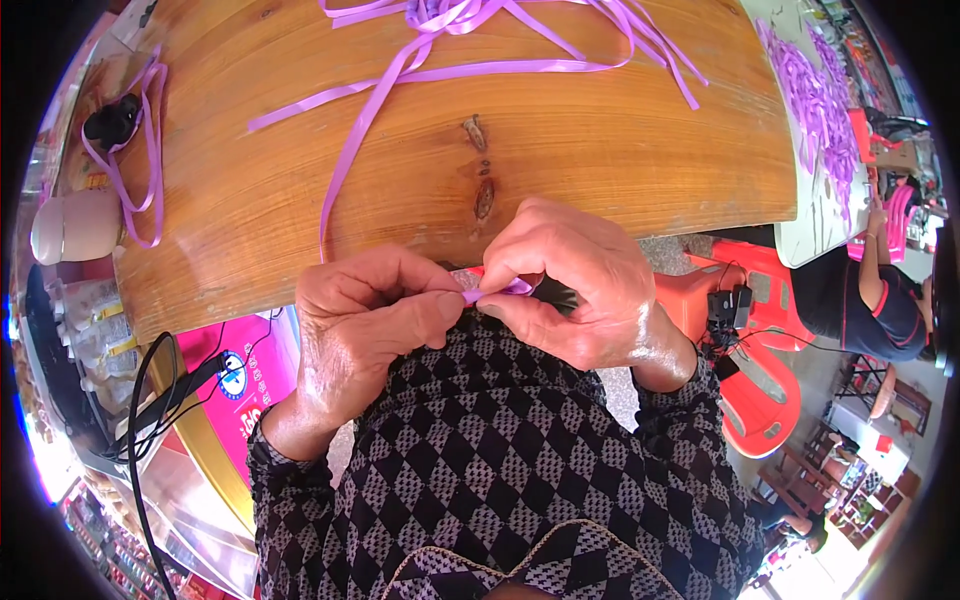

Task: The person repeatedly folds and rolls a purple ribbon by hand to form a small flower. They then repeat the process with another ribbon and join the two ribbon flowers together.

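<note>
Both hands, left hand [365, 325] and right hand [575, 290], pinch one short purple ribbon piece [500, 291] between fingertips, just below the wooden table [620, 150] edge; fingers hide its ends.

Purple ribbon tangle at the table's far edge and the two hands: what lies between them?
In the head view, bare wooden table with a dark knot, crossed by loose strands trailing from the ribbon tangle toward the left hand and right hand.

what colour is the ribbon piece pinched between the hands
Purple, a shiny light violet ribbon piece, seen best in the head view.
</note>
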The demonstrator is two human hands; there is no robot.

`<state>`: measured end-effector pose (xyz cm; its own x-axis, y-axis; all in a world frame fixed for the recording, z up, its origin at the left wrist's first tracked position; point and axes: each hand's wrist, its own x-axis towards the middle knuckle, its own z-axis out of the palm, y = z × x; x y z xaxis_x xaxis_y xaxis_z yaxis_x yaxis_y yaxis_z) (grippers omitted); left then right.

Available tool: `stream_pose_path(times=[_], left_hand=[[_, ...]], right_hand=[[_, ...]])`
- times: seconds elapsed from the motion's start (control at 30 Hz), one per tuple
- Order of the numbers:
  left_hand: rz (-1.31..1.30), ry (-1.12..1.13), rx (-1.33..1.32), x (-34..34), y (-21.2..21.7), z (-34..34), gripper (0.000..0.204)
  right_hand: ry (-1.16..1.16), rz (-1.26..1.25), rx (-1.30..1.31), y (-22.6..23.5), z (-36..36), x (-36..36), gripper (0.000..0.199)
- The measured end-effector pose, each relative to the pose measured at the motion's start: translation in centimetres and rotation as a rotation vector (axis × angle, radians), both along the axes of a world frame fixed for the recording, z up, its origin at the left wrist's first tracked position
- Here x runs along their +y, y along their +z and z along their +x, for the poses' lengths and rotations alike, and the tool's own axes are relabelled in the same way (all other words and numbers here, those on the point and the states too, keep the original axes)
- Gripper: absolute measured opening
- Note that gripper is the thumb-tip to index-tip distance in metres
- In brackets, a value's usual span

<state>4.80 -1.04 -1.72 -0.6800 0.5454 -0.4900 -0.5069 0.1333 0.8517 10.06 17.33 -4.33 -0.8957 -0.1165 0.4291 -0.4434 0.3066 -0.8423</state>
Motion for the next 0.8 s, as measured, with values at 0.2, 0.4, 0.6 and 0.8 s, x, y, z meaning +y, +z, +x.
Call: stream_pose_path(times=[0.2,0.4,0.6,0.8], left_hand=[[-0.056,0.034,0.041,0.1,0.4,0.0,0.007],[-0.079,0.063,0.079,-0.3,0.5,-0.1,0.008],[-0.085,-0.020,0.086,-0.7,0.7,-0.4,0.010],[-0.034,-0.076,0.299,0.4,0.6,0.2,0.017]], right_hand=[[-0.012,-0.024,-0.075,0.4,0.3,0.3,0.024],[0.017,0.007,-0.066,0.4,0.3,0.6,0.024],[-0.016,-0.015,-0.112,0.5,0.3,0.2,0.027],[-0.014,0.030,-0.127,0.3,0.2,0.0,0.029]])
